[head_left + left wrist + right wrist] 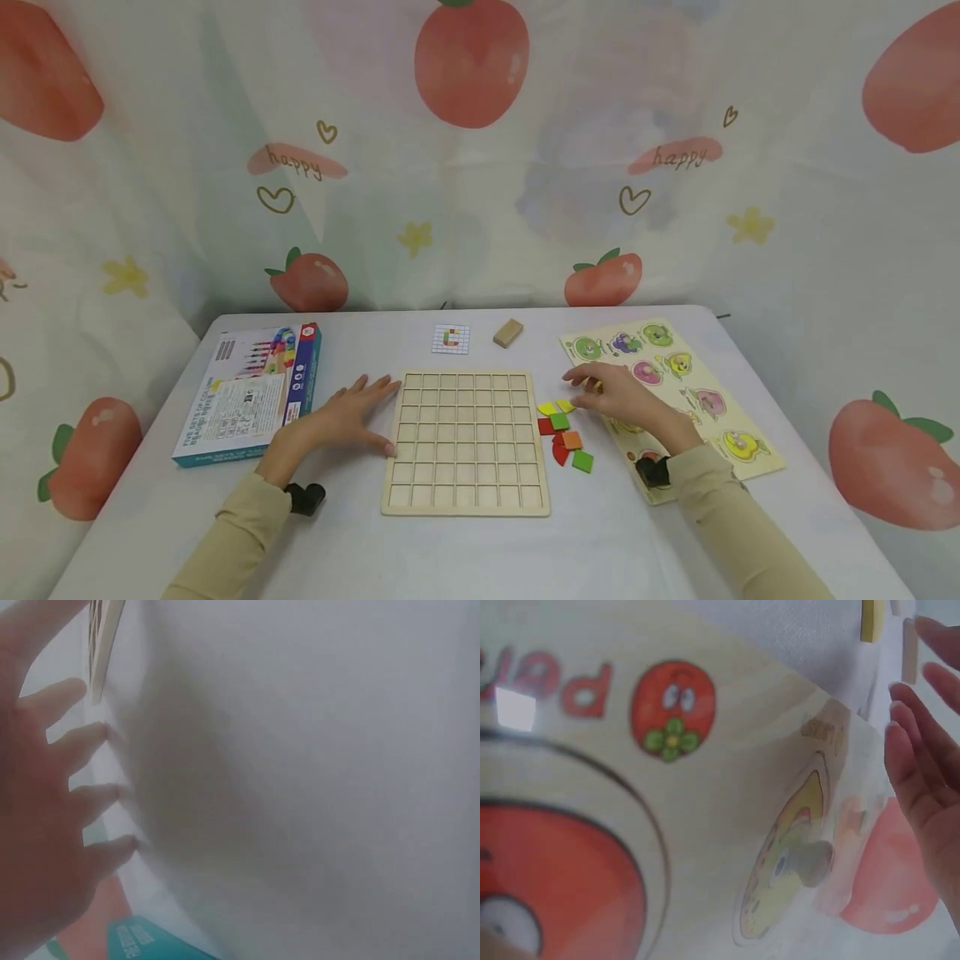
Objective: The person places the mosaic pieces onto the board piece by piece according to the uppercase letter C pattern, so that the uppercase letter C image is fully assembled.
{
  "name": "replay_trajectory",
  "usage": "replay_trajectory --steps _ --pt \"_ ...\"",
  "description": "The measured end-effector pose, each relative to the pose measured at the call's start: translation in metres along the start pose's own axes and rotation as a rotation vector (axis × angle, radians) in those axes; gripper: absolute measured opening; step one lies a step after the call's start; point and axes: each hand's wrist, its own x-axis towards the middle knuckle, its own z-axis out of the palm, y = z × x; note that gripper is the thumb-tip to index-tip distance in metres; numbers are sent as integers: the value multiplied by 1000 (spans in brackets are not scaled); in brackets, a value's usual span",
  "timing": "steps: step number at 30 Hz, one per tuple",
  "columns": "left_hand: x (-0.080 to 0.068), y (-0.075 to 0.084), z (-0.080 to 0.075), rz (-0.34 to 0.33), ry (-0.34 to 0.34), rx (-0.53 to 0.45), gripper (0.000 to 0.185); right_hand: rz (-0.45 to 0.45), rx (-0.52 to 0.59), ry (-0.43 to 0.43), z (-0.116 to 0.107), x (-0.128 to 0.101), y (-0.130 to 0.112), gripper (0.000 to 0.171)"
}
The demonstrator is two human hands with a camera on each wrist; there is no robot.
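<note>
A bare wooden grid board (465, 442) lies in the middle of the white table (465, 542). My left hand (358, 408) lies flat beside the board's left edge with fingers spread, the thumb touching the frame; the left wrist view shows the spread fingers (82, 742) on the table and the board's edge (103, 637). Several coloured tiles (564, 431) in yellow, red, green and orange lie just right of the board. My right hand (603, 390) hovers above them with straight fingers (922, 750), over the left edge of a fruit peg puzzle (678, 400), holding nothing.
A teal and white toy box (251, 392) lies at the left. Behind the board are a small pattern card (451, 338) and a wooden block (507, 332). The right wrist view shows the puzzle's yellow knobbed piece (799, 859). A strawberry-print curtain surrounds the table.
</note>
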Motion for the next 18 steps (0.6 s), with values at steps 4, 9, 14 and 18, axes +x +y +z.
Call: replay_trajectory --steps 4,9,14,18 --pt "-4 1 1 -5 -26 -2 110 11 2 -57 2 5 1 28" --pt "-4 1 6 -20 -30 26 115 18 12 -76 5 8 0 27" --pt "-5 1 10 -47 -16 54 116 19 31 -77 7 9 -1 27" --pt "-7 3 12 -52 -5 52 117 34 31 -86 10 10 -2 26"
